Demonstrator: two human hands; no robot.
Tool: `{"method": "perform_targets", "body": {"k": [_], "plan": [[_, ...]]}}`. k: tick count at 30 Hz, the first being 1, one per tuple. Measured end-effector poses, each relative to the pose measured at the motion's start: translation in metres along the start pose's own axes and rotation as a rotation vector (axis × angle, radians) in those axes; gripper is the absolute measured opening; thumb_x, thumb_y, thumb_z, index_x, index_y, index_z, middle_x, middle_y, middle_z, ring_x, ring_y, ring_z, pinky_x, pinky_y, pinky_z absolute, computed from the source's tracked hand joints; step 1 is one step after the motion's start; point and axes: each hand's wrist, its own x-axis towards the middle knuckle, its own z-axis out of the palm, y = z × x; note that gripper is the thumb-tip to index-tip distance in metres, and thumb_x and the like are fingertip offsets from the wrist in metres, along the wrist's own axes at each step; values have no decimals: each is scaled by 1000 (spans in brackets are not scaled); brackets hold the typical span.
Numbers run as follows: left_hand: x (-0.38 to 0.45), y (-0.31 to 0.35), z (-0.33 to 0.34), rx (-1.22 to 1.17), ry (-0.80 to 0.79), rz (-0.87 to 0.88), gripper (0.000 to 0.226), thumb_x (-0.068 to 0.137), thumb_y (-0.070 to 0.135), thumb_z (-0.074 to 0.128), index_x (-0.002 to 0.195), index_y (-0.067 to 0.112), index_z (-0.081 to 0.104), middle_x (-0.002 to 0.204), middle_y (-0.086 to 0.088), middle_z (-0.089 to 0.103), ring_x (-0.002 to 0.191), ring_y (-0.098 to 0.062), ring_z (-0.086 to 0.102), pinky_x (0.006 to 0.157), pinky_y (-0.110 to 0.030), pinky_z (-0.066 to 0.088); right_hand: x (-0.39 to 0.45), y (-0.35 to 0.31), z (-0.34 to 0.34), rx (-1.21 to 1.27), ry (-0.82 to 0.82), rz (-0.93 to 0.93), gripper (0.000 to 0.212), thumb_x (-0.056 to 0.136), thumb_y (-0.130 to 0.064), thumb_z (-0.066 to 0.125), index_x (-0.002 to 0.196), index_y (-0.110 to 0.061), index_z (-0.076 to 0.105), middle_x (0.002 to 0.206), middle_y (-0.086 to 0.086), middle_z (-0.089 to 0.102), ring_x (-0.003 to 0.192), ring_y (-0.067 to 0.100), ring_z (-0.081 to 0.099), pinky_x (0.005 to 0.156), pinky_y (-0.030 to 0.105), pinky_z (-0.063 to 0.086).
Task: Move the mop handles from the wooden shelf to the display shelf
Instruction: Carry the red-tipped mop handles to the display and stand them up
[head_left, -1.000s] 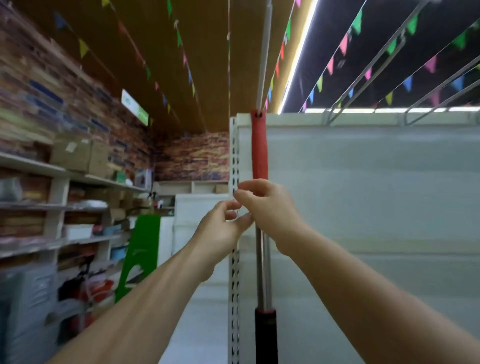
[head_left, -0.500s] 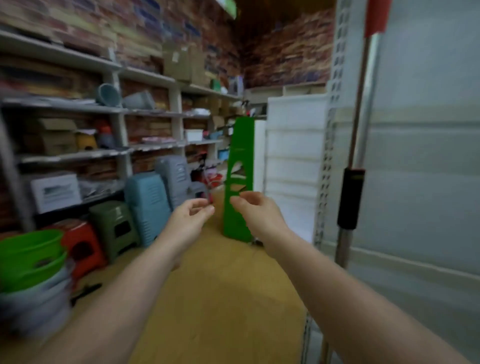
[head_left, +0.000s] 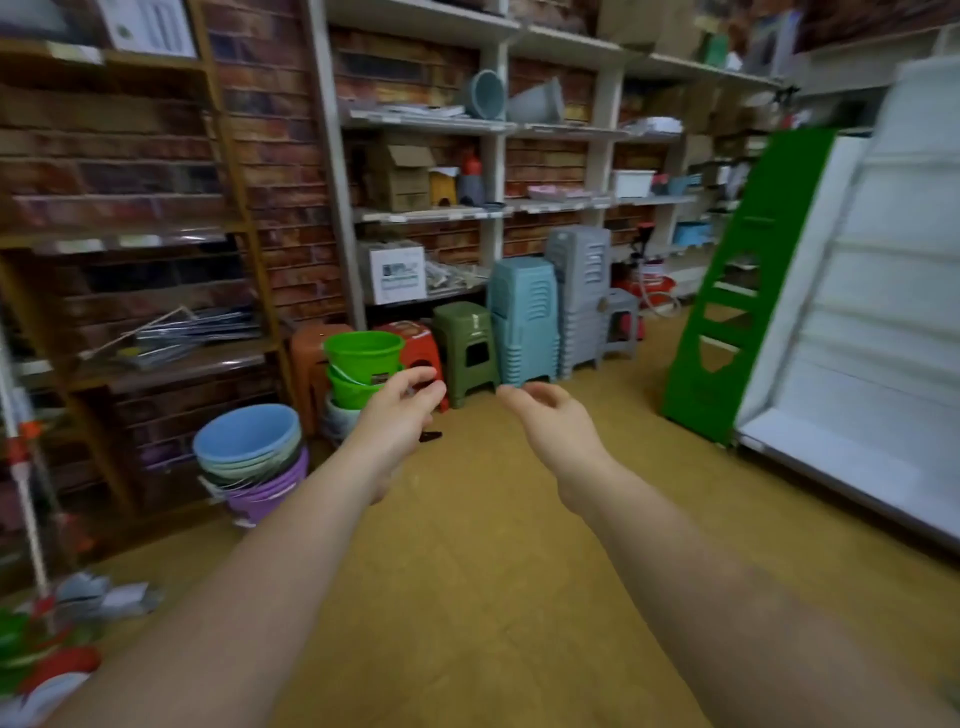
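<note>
Mop handles (head_left: 171, 335) lie on the wooden shelf (head_left: 197, 364), well left of both hands. The white display shelf (head_left: 857, 322) stands at right across a tan floor (head_left: 483, 545); buckets (head_left: 249, 447) and stools (head_left: 524, 322) line the brick wall. Left hand (head_left: 402, 410) and right hand (head_left: 553, 421) hang loosely curled, each grip empty

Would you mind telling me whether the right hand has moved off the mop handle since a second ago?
Yes. The right hand has let go and now hangs loosely curled over the floor, left of the green shelf end panel; no handle near it.
</note>
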Motion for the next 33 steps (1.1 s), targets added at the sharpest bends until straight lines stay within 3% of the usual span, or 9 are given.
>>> {"method": "perform_targets", "body": {"k": [3,11,15,19,21,26,29,33], "plan": [[36,-21,-46,-18,69,-44,21,94,31,50,114,30,52,107,0,56,97,-18,56,87,-36,44,24,0,61,12,-75,3,48,84,-41,60,126,-18,52,128,1,55,109,16,49,92,28,37],[106,-67,-158,4,259,-168,31,95,28,49,125,22,52,103,-4,55,93,-20,53,72,-29,42,83,-11,199,39,-253,14,51,84,-38,61,129,-16,51,132,4,54,120,20,49,99,31,38],[114,-80,-207,28,351,-223,35,94,31,49,128,25,49,112,-3,55,98,-19,56,89,-33,43,99,-22,248,56,-337,6,51,87,-35,59,131,-11,48,135,6,51,122,21,48,99,30,36],[117,-85,-252,50,461,-242,37,94,34,48,130,25,47,115,-1,53,99,-19,54,89,-35,43,111,-30,299,88,-435,-8,49,89,-34,57,131,-12,48,137,5,50,122,20,47,98,29,35],[120,-85,-268,50,513,-247,37,95,33,47,131,24,45,117,-1,50,99,-18,52,86,-33,41,116,-30,323,90,-486,-3,49,89,-35,56,132,-13,50,138,4,49,124,20,46,103,33,36],[137,-88,-297,45,642,-245,38,95,31,47,132,22,46,123,-3,50,101,-18,52,95,-35,43,142,-33,370,109,-609,2,49,88,-37,57,130,-13,51,134,4,53,121,22,49,93,30,38],[155,-90,-306,60,711,-240,39,96,33,46,134,23,44,118,-1,50,109,-21,53,91,-34,41,168,-41,390,112,-691,-19,47,89,-36,56,131,-14,51,134,2,52,122,21,48,91,28,36],[179,-90,-312,88,764,-266,39,97,35,43,134,25,43,133,-3,50,121,-24,50,98,-38,40,203,-55,407,128,-764,-27,48,90,-38,54,133,-17,49,136,3,50,123,22,46,90,29,35]]}}
